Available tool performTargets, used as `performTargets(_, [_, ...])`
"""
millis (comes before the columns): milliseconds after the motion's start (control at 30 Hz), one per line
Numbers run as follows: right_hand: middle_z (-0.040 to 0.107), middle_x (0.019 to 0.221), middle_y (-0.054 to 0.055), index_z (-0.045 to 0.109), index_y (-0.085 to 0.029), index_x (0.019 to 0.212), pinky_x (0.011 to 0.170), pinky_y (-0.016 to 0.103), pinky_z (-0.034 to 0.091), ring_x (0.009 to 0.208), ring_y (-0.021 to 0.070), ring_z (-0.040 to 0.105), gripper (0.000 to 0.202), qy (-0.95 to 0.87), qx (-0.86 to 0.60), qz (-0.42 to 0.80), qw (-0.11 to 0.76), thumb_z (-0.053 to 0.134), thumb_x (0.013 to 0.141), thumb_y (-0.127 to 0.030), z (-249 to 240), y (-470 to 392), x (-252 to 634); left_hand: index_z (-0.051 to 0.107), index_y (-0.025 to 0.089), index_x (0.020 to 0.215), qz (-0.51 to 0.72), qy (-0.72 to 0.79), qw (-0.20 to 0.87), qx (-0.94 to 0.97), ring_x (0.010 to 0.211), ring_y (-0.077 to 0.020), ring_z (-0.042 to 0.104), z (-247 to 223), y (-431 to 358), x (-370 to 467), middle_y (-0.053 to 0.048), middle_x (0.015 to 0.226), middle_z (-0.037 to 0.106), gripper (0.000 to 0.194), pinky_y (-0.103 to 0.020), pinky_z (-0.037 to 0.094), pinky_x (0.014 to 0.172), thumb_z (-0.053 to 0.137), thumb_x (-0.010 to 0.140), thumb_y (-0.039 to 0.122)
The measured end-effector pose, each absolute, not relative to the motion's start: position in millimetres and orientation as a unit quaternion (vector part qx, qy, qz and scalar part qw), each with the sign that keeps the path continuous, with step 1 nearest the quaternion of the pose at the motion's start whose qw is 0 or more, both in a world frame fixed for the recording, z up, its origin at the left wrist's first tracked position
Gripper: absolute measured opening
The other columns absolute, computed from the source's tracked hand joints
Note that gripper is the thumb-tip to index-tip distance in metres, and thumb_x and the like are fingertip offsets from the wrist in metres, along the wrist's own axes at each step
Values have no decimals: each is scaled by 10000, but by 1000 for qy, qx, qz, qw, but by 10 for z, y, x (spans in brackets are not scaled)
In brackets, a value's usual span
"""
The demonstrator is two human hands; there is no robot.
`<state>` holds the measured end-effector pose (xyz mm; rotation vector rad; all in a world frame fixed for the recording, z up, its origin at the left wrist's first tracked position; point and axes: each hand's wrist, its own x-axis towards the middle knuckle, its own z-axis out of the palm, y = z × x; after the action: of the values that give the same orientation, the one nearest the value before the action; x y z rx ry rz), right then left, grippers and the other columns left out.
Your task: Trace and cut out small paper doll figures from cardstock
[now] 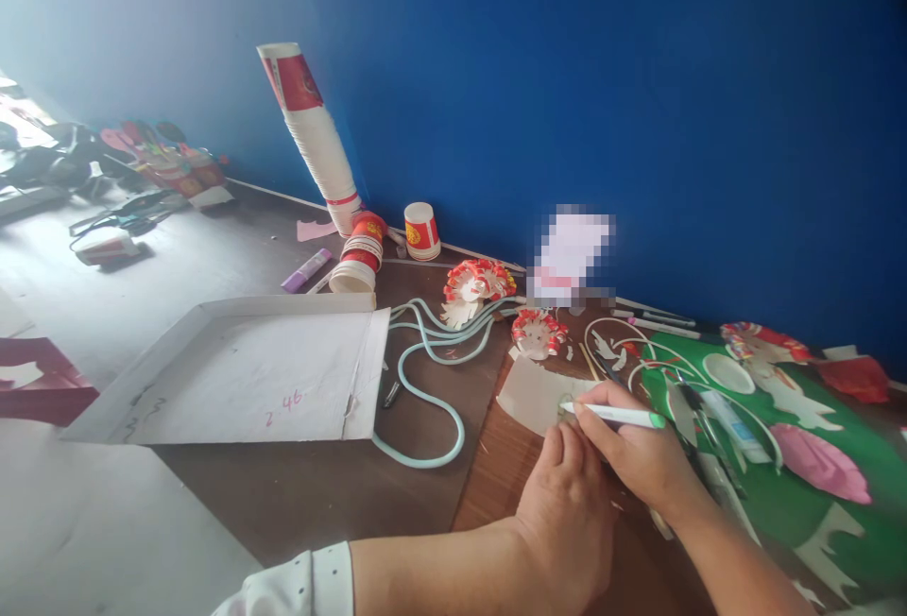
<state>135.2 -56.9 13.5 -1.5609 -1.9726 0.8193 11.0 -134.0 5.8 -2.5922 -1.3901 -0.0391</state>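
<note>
A white marker with a green end is gripped in my right hand, its tip on a curved piece of pale paper. Some green lines show on that piece around the tip. My left hand is closed at the near edge of the paper, its fingertips pressed together there, just beside my right hand. How much of the paper lies under the fingers is hidden. Beyond it sit a small red-and-white cut paper cup and a larger cup flower.
A white box lid lies at left, with a pale blue cable beside it. Stacked paper cups lean near the blue wall; one cup stands alone. Green paper at right carries a glue tube and a pink piece.
</note>
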Motion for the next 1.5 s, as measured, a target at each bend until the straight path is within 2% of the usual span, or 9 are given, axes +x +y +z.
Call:
performTargets(933, [665,743,-15,577,-253,784,678,307,487,724,190,625,161,-733,-552,315,241,536,882,-374,166,-568,1362,657,207,1285,2,-466,98,-879,1366,-373,363,14,-1345,134,-124,1427,531,509,-532,281,1119,555,851,452])
performTargets(1200, [663,735,-14,576,-249,784,675,305,480,715,190,620,191,-737,-549,322,228,525,897,-394,177,-576,1378,634,157,1312,2,-467,91,-879,1365,-376,363,-16,-1346,140,-154,1438,513,575,-521,281,1120,574,823,454])
performTargets(1333, [652,716,-16,572,-250,787,656,307,476,693,187,612,195,-737,-547,330,220,516,903,-397,195,-574,1374,645,165,1298,-11,-467,104,-878,1354,-382,369,-39,-1352,145,-159,1423,521,560,-558,303,1098,567,820,447])
performTargets(1500, [650,724,-18,570,-250,789,674,309,477,707,187,615,179,-742,-540,329,224,522,898,-384,196,-570,1378,643,177,1303,10,-464,93,-881,1375,-374,361,-30,-1350,146,-150,1456,498,550,-535,276,1125,563,832,451])
